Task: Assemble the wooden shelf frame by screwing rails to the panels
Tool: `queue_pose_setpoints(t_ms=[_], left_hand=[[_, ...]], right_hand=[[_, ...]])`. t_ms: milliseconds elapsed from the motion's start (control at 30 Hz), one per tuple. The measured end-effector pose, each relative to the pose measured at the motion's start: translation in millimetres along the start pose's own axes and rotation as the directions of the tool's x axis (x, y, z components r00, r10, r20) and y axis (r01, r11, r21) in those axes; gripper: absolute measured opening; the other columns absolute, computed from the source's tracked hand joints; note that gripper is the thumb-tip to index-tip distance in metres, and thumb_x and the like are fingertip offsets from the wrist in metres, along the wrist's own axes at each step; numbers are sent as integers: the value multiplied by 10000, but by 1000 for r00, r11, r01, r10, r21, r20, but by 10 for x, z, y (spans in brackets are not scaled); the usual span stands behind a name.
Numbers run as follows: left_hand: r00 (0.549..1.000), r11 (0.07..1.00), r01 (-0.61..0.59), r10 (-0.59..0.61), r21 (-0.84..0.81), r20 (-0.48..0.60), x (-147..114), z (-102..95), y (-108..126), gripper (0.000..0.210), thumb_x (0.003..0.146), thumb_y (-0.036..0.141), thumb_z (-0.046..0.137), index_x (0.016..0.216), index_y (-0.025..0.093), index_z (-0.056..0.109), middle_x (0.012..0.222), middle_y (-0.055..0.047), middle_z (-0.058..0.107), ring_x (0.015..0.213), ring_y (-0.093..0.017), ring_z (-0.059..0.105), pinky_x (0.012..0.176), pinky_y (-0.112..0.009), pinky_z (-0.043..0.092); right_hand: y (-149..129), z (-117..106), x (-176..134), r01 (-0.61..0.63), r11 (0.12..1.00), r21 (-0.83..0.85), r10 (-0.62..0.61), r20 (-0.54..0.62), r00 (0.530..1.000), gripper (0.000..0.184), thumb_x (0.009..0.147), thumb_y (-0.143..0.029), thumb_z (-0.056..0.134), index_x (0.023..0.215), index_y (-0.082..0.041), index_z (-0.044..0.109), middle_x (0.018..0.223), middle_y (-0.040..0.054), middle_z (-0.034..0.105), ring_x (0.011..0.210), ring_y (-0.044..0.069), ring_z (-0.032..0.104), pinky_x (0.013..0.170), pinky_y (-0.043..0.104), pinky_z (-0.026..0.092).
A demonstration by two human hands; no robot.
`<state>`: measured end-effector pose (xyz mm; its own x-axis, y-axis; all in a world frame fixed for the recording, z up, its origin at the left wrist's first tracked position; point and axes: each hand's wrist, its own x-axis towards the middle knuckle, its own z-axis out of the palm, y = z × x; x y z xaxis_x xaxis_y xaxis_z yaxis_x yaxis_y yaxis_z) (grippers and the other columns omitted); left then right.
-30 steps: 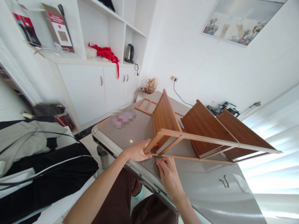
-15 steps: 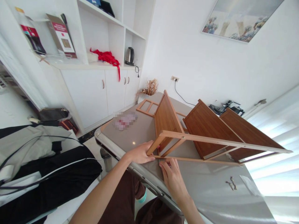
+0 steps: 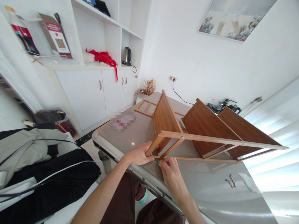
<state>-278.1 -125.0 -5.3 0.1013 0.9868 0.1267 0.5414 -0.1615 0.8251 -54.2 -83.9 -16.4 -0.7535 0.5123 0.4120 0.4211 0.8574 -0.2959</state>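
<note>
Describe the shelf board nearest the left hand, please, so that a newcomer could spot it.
On the grey table is a wooden shelf frame. The left hand is at its near left corner, and the shelf board rises just beyond. It is the leftmost of three, a lighter orange-brown than the two darker boards to its right.

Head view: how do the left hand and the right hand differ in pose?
The left hand grips the short end bar of the wooden rack, while the right hand bends its fingers together beside the lower rail. The left hand is at the rack's corner; the right hand is farther along that rail. Both are bare and close to the tabletop. Whether the right hand pinches something small, I cannot tell.
</note>
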Motion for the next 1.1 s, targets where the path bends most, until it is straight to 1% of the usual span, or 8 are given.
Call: queue_pose_setpoints(t_ms=[167,367,433,600,733,800,900,1100], left_hand=[[1000,1000,6,-5,-8,7,0,-11,18,508,795,258,669,1279,263,516,966,-2,674,949,-205,659,866,-310,498],[1000,999,30,-30,-16,9,-10,-4,14,492,805,276,667,1273,260,515,961,-2,676,955,-204,657,866,-298,499],[999,999,34,-34,-13,12,-12,-8,20,490,804,275,667,1270,258,517,945,0,674,951,-204,659,868,-297,497],[1000,1000,25,-25,-8,7,-15,-19,35,507,794,271,675,1274,262,515,945,-1,673,963,-212,661,886,-304,492],[1000,1000,13,-13,-5,9,-14,-23,32,496,796,276,676,1267,259,521,962,-5,673,976,-216,660,900,-309,487],[1000,1000,12,-12,-3,13,-13,-23,26,503,795,273,679,1272,257,521,960,-5,674,973,-217,660,898,-310,488],[1000,1000,7,-7,5,13,-12,-19,16,531,793,263,682,1296,260,512,972,-8,675,972,-218,657,899,-313,488],[1000,1000,0,0,13,8,-7,-4,-7,538,795,264,686,1306,268,516,990,-6,676,989,-216,653,913,-310,482]], right_hand=[[-27,-57,33,-43,997,63,45,-26,999,213,986,-154,449,942,-218,647,935,67,554,892,204,536,783,350,503],[71,-49,-14,-121,977,174,129,-37,991,191,984,-230,507,904,-234,681,951,68,589,919,215,556,817,373,504],[111,-29,-29,-128,972,195,141,-51,989,185,978,-244,528,908,-238,699,954,68,590,917,214,560,814,368,506],[196,0,-40,-66,973,220,80,-57,995,186,974,-255,551,956,-257,736,938,60,604,897,203,574,798,351,517],[193,-18,-52,-28,969,246,37,-31,999,187,979,-244,541,977,-259,728,980,66,625,949,211,587,846,368,521],[175,-41,-66,-33,962,271,36,-6,999,187,986,-233,524,982,-251,710,1000,70,633,974,212,592,867,371,519],[162,-80,-82,-62,957,282,59,18,998,180,994,-219,500,991,-242,678,972,65,637,956,204,601,855,357,522],[158,-93,-80,-78,974,213,81,-4,997,171,979,-216,490,1030,-235,653,947,63,609,875,189,608,790,325,530]])
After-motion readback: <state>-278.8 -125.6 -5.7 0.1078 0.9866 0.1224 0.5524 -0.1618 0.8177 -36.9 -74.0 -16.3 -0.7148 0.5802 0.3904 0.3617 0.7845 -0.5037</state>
